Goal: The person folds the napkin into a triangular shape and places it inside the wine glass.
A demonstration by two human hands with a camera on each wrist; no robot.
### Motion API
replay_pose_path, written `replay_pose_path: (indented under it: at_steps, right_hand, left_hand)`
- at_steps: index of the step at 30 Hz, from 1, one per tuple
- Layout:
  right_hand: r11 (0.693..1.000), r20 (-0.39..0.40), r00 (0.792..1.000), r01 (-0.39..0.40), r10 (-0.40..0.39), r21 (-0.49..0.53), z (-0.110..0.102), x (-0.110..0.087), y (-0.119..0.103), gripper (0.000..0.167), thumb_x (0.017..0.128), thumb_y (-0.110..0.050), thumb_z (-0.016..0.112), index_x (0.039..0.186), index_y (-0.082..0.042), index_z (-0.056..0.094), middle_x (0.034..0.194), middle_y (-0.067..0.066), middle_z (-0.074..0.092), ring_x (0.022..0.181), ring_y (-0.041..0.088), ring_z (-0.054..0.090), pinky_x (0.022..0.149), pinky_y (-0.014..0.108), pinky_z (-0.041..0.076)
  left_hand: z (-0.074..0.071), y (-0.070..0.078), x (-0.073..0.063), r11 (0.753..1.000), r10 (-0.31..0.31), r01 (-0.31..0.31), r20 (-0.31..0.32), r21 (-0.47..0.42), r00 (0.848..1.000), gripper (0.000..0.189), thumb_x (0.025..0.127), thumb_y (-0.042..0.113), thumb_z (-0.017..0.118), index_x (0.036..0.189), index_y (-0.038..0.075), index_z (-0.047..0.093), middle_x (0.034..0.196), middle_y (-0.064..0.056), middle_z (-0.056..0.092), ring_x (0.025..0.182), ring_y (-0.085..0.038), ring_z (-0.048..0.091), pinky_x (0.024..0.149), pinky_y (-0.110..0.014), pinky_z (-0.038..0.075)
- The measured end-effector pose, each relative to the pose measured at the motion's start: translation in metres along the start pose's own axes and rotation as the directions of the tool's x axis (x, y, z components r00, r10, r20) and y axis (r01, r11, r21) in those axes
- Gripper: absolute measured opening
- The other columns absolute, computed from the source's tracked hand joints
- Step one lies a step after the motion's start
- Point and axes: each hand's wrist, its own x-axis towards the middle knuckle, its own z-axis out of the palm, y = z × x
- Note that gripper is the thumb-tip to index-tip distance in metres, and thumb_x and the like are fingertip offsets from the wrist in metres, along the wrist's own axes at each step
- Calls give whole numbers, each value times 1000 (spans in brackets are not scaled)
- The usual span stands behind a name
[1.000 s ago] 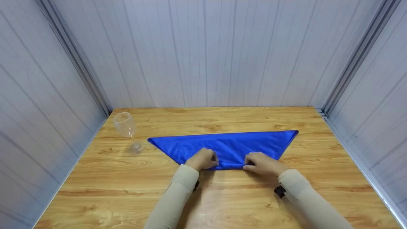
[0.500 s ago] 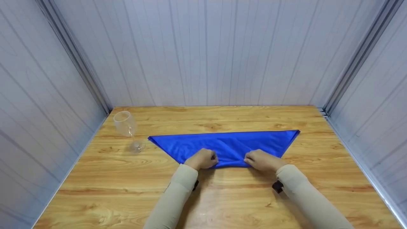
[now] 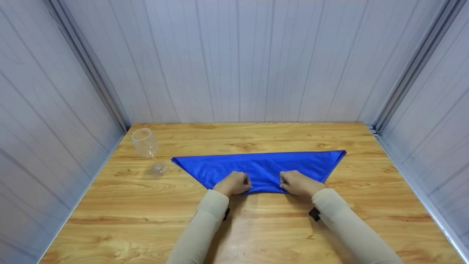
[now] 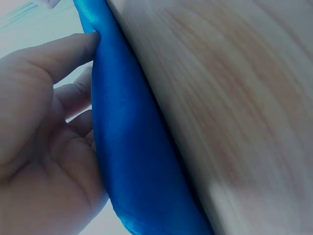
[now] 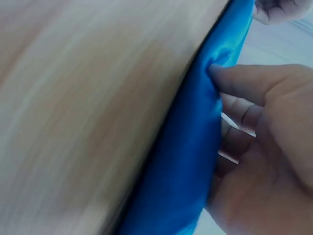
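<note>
A shiny blue cloth, folded into a long shape with slanted ends, lies across the middle of the table. At its near edge my left hand grips the fold, left of centre. My right hand holds the same edge a short way to the right, fingers curled. In the left wrist view the thumb presses on the rolled cloth edge, with the other fingers partly hidden behind it. The right wrist view shows the right thumb likewise pressing a dent into the cloth.
An upright clear wine glass stands left of the cloth, towards the back. The wooden table is bounded by a pale panel wall behind and panels on both sides.
My right hand has shifted slightly left and its fingers have curled closer over the cloth's near edge. The left hand stays in place; the glass has not moved.
</note>
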Motion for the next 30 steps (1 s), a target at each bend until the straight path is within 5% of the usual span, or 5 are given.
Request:
replay_pose_path:
  at_steps: [7,30]
  right_hand:
    - [998,-71,997,27,-31,-60,1,2,1,12,92,-3,70,81,-7,66,79,0,59,73,16,55,66,33,48]
    - [999,-20,1000,1,0,47,2,-13,0,16,91,-12,75,76,-14,69,75,-8,60,72,8,52,66,29,48]
  left_hand:
    - [1,0,0,1000,13,-14,-32,-6,999,11,94,16,72,85,11,69,78,3,63,71,-11,55,72,-32,51]
    - [12,2,-20,993,120,-120,-49,-3,992,10,94,11,71,85,10,67,77,3,63,69,-9,54,64,-26,48]
